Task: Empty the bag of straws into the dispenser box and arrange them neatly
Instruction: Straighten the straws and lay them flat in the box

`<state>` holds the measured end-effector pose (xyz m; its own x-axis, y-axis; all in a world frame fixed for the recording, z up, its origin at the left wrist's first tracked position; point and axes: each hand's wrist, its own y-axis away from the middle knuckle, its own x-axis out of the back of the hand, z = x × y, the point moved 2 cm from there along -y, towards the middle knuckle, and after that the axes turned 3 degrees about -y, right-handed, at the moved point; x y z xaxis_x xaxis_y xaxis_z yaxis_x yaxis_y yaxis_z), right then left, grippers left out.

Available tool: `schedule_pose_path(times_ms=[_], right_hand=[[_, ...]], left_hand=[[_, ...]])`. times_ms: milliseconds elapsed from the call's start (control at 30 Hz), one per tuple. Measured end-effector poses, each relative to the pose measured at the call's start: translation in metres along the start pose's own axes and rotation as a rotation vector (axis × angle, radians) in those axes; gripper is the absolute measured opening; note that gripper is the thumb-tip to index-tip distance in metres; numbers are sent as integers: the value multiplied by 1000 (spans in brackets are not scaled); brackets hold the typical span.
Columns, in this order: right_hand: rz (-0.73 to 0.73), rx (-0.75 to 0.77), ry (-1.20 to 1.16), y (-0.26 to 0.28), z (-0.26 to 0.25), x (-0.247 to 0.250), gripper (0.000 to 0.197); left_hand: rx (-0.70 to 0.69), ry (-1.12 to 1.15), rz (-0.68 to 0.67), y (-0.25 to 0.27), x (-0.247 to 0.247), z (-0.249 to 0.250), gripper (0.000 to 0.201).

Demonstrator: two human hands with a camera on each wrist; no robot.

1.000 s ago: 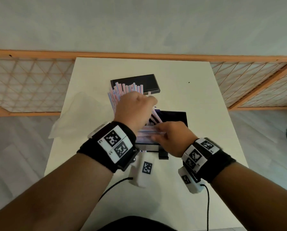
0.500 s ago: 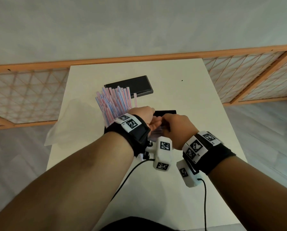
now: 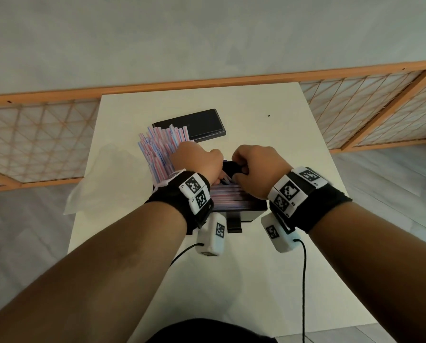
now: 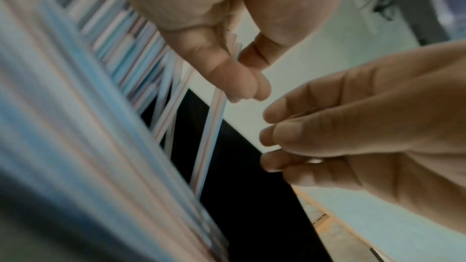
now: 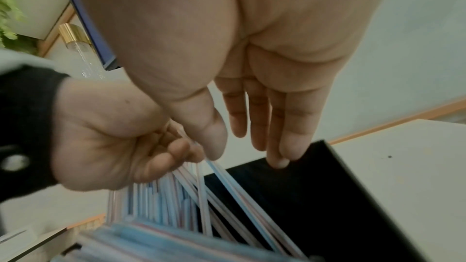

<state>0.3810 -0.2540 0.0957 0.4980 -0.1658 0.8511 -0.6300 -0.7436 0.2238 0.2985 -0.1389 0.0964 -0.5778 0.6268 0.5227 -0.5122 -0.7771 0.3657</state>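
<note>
The black dispenser box (image 3: 249,215) stands mid-table with pink-and-blue striped straws (image 3: 226,196) lying across it. My left hand (image 3: 197,162) grips a thick bundle of straws (image 3: 157,144) that fans up and away over the box's left end. In the right wrist view this left hand (image 5: 163,150) pinches the straws' ends above the box (image 5: 315,196), and a few straws slant down into it. My right hand (image 5: 252,140) holds nothing. Its fingers point down, their tips on the box's far wall, and its thumb is beside the pinched straws. The left wrist view is blurred.
The box's flat black lid (image 3: 197,123) lies behind the bundle. A clear plastic bag (image 3: 100,177) hangs over the left edge of the white table (image 3: 256,280). Wooden lattice railings flank the table, with a grey wall behind it. Wrist cables trail near the front.
My right hand has left the straws lying in the box and now rests at the far wall. My left hand, still holding the bundle, has come down to the box's left end.
</note>
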Motion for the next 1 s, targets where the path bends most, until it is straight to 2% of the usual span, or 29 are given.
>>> schedule_pose_path(times_ms=[133, 233, 300, 400, 500, 567, 700, 767, 867, 933, 1000], right_hand=[[16, 76, -15, -10, -17, 0, 34], [-9, 151, -80, -15, -32, -7, 18], [-36, 182, -142, -15, -36, -14, 21], [-78, 203, -160, -8, -36, -31, 24], [-143, 209, -104, 1, -35, -54, 26], [-166, 213, -66, 3, -33, -66, 33], [-132, 119, -5, 0, -24, -67, 42], [-106, 48, 8, -4, -19, -64, 47], [-153, 0, -30, -10, -20, -67, 49], [-146, -41, -132, -12, -22, -70, 46], [-103, -87, -192, -16, -25, -72, 34]], left_hand=[[-178, -43, 5, 18, 23, 15, 23], [-200, 29, 7, 27, 43, 21, 18], [-202, 25, -9, 26, 56, 17, 16], [-279, -139, -6, 20, 69, -1, 18], [-330, -251, 153, 16, 81, -23, 25], [-334, -244, 226, 19, 86, -34, 22], [-345, -221, 243, 23, 84, -38, 11], [-315, -174, 199, 20, 79, -36, 13], [-246, -97, 98, 16, 71, -35, 16], [-229, -124, 55, 15, 69, -36, 16], [-227, -153, 39, 15, 69, -37, 16]])
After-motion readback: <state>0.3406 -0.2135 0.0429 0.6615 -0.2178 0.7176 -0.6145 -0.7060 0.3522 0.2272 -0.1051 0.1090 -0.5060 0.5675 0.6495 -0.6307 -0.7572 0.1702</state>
